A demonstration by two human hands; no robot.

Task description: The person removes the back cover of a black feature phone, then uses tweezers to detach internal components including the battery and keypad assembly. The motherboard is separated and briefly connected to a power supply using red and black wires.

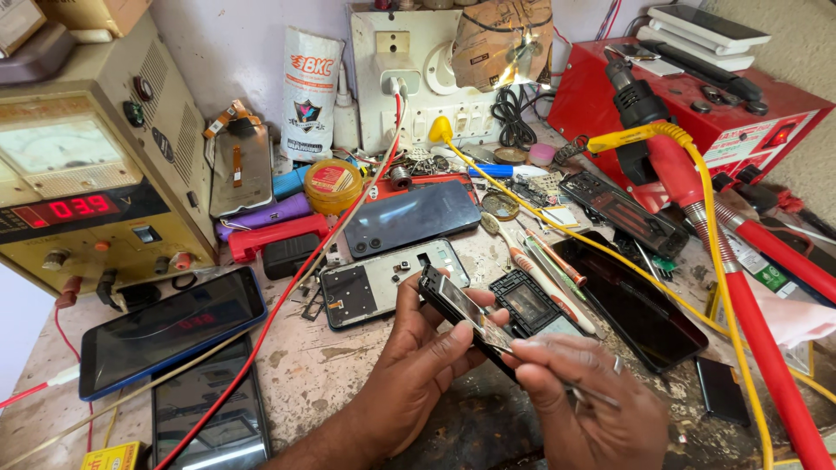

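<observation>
The small phone [461, 306], dark and held edge-up, sits just below the centre of the view, above the worn bench [331, 365] and directly in front of an opened phone frame [383, 283] lying flat at its 11 o'clock. The left hand [418, 361] comes up from 6 o'clock, palm turned inward, with thumb and fingers clasped round the phone's lower end, tilting it so one long edge faces up. The right hand [583, 396] enters from 5 o'clock, knuckles up, its fingers pinched closed on a thin metal tool [592, 396], fingertips meeting the phone's near edge at about 4 o'clock of the body. To do this well, I would judge, the left hand should stay firm and steady while the right works the tool shallowly along the seam, with light pressure so nothing cracks. Red leads [287, 287] run at 10 o'clock; a black phone [640, 305] lies at 3 o'clock.
</observation>
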